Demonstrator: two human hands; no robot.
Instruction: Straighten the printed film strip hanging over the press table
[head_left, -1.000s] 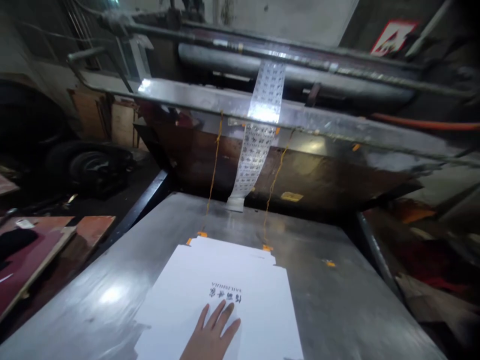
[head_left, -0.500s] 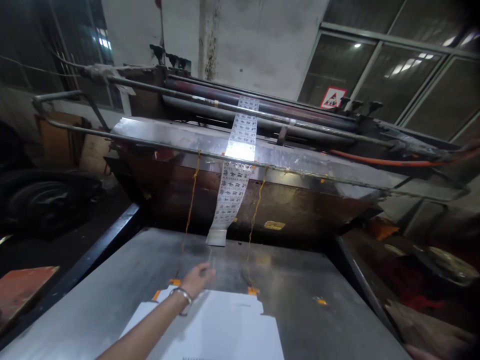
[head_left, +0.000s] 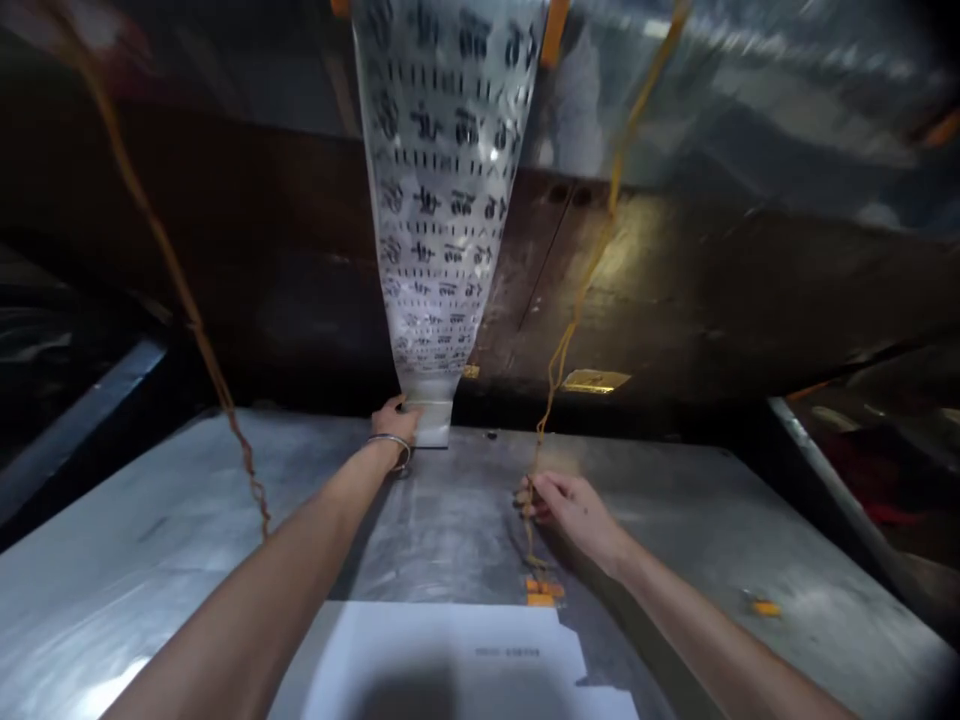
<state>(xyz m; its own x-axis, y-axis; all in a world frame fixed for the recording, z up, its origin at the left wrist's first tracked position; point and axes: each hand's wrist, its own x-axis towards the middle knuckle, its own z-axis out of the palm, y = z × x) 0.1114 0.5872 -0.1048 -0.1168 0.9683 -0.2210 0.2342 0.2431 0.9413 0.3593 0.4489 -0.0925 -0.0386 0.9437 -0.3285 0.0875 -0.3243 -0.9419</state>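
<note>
Dim workshop, scuffed grey metal press table [head_left: 712, 520]. Left hand [head_left: 395, 418], silver bangle at wrist, closes its fingers on the bottom edge of the hanging silvery foil strip printed with black characters [head_left: 442, 200], apparently steadying it. Right hand [head_left: 574, 508] pinches the thin orange guide string [head_left: 577, 310], just above an orange tape tab [head_left: 541, 590]. White printed card sheet [head_left: 450, 665] lies nearest the viewer.

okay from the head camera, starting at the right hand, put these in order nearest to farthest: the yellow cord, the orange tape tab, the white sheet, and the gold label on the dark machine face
1. Yellow cord: at the fingertips of the right hand.
2. Orange tape tab: on the metal table, just below the hand.
3. White sheet: lower left, at the near edge.
4. Gold label: above the hand, beyond the table's far edge.

Sheet and label are close to call.
</note>
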